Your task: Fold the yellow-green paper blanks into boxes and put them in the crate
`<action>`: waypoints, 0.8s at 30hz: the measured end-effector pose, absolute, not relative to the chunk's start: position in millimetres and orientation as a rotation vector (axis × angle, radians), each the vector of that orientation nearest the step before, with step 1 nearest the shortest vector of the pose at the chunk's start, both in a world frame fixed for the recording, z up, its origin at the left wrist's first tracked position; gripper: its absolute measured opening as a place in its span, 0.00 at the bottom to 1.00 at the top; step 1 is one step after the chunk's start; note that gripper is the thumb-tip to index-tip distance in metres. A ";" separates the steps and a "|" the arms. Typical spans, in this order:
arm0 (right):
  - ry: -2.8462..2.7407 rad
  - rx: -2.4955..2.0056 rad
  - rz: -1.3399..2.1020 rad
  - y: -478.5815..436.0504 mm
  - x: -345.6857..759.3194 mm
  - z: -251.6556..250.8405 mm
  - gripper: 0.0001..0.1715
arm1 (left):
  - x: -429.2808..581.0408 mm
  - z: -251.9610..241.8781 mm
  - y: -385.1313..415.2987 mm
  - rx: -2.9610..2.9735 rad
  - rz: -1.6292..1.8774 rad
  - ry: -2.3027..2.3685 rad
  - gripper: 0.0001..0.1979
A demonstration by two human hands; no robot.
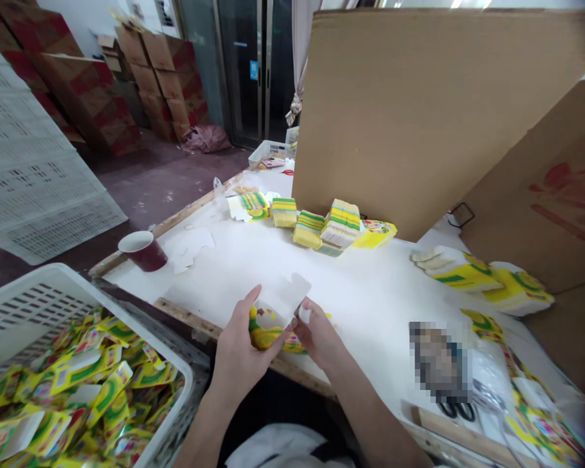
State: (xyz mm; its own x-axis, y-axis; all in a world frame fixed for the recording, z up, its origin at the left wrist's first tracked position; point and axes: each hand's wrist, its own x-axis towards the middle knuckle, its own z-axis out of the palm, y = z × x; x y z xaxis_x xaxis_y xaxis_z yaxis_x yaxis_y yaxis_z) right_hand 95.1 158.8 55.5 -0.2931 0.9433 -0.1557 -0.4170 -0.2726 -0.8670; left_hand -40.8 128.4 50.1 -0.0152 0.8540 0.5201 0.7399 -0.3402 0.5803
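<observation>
Near the table's front edge, my left hand (241, 348) curls around a small yellow and green printed carton (264, 339), its thumb raised along the far side. A white inner flap (286, 296) of thin card stands up between the hands. My right hand (320, 335) is closed, its fingertips pinching the card's right edge. The fingers partly cover the carton, and how far it is folded I cannot tell. More yellow printed card shows low between both hands. Across the white table (370, 296), stacks of flat yellow cartons (341, 222) stand against a big cardboard sheet.
A white plastic basket (63, 276) full of small yellow cartons stands at the left. There is a dark red cup (143, 251) on the table's left side. Yellow packs (463, 270), black scissor handles (457, 409) and a pixelated patch lie right. Cardboard (400, 117) walls the back.
</observation>
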 end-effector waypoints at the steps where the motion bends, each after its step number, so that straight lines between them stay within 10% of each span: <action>1: -0.923 -0.872 1.716 159.7 98.2 57.4 0.18 | -41.9 49.1 129.2 2.150 1.252 1.742 0.36; 15: -0.720 -0.629 2.060 148.2 103.9 41.5 0.21 | -45.2 45.0 130.7 2.124 1.234 1.815 0.36; 24: -1.153 -0.907 1.659 161.8 111.6 54.0 0.07 | -34.8 39.5 129.0 2.240 1.089 1.522 0.32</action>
State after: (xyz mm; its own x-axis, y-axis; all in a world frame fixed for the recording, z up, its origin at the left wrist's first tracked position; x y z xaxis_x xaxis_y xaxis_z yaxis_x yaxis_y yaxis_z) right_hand 111.6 161.8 54.0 -0.3316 0.9405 -0.0743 -0.2579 -0.1662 -0.9518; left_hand -34.8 129.0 39.5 0.1880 0.8728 0.4505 0.7078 -0.4384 0.5540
